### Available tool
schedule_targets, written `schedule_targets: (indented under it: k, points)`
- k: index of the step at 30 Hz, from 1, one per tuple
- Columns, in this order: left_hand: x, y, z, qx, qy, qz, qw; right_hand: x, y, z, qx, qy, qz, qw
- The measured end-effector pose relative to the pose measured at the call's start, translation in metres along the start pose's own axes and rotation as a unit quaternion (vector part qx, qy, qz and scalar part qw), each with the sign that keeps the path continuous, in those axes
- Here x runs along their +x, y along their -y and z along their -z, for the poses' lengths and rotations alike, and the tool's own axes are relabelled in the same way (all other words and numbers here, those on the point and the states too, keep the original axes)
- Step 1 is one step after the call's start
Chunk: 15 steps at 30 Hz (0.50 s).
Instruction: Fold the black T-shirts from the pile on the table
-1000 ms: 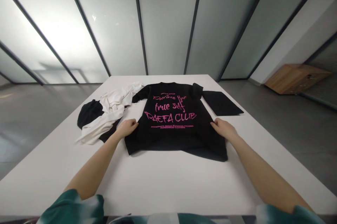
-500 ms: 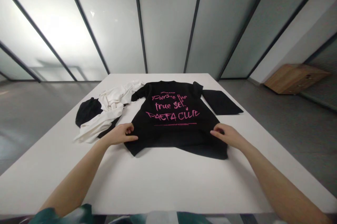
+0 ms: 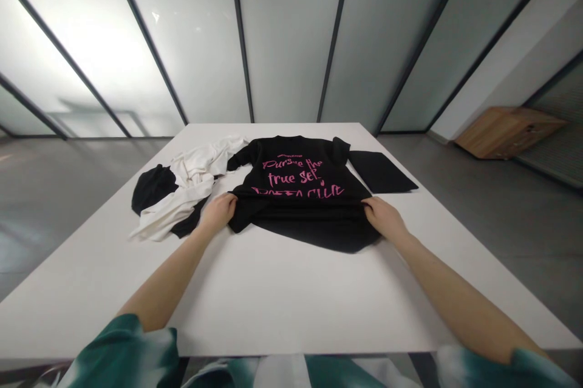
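A black T-shirt (image 3: pixel 300 157) with pink lettering lies spread on the white table, its collar at the far side. My left hand (image 3: pixel 219 211) is closed on its left side edge, below the print. Opposite it, my right hand (image 3: pixel 385 215) pinches the right side edge. Between my hands the cloth is pulled into a raised crosswise fold that covers part of the lowest large line of lettering. The hem hangs toward me and slants lower on the right.
Left of the shirt lies a crumpled pile of white cloth (image 3: pixel 195 163) and black cloth (image 3: pixel 153 189). A flat, folded black garment (image 3: pixel 381 172) rests by the right sleeve. The white table (image 3: pixel 282 303) reaches toward me. Beyond it stand frosted glass panels (image 3: pixel 286 36) and a wooden cabinet (image 3: pixel 505 133).
Both hands have closed on the shirt's sides and moved away from me. The lower cloth has bunched into a fold, partly hiding the print, and the hem has shifted farther away.
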<state>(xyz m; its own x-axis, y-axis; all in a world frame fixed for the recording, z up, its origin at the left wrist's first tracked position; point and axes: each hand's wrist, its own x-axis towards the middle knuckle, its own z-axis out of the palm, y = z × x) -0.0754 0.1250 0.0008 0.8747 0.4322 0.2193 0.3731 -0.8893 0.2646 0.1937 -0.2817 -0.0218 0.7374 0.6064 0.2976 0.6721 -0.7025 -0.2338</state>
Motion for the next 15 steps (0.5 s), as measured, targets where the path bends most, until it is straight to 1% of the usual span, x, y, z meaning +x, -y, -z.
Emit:
schedule_targets:
  k: [1,2,3,5,7,8,10,11,13,15]
  points:
    - [0.000,-0.001,0.004,-0.008,-0.024,0.008,1.000,0.002,0.000,0.006,0.010,-0.029,-0.024,0.999]
    - [-0.002,-0.003,0.008,-0.018,-0.034,0.004,0.999,0.003,0.000,0.011,0.028,-0.055,-0.052,0.997]
    - [-0.005,-0.006,0.011,-0.029,-0.028,-0.011,0.999,0.005,0.000,0.016,0.058,-0.072,-0.083,0.992]
    - [-0.014,-0.019,0.013,-0.039,0.027,-0.056,0.997,0.009,0.000,0.021,0.152,-0.082,-0.141,0.975]
    - [-0.025,-0.034,0.008,-0.016,0.074,-0.083,0.994,0.014,-0.001,0.021,0.279,-0.075,-0.185,0.939]
    - [-0.030,-0.042,0.004,0.006,0.081,-0.082,0.993,0.016,-0.001,0.019,0.340,-0.071,-0.200,0.916]
    - [-0.036,-0.052,-0.004,0.047,0.080,-0.066,0.994,0.018,-0.001,0.013,0.431,-0.060,-0.219,0.873]
    - [-0.037,-0.054,-0.007,0.058,0.081,-0.057,0.993,0.018,-0.001,0.011,0.459,-0.052,-0.223,0.859]
    - [-0.037,-0.053,-0.010,0.056,0.091,-0.058,0.993,0.017,0.002,0.008,0.493,-0.035,-0.222,0.840]
    - [-0.037,-0.046,-0.009,0.035,0.101,-0.074,0.992,0.013,0.007,0.010,0.501,-0.028,-0.221,0.836]
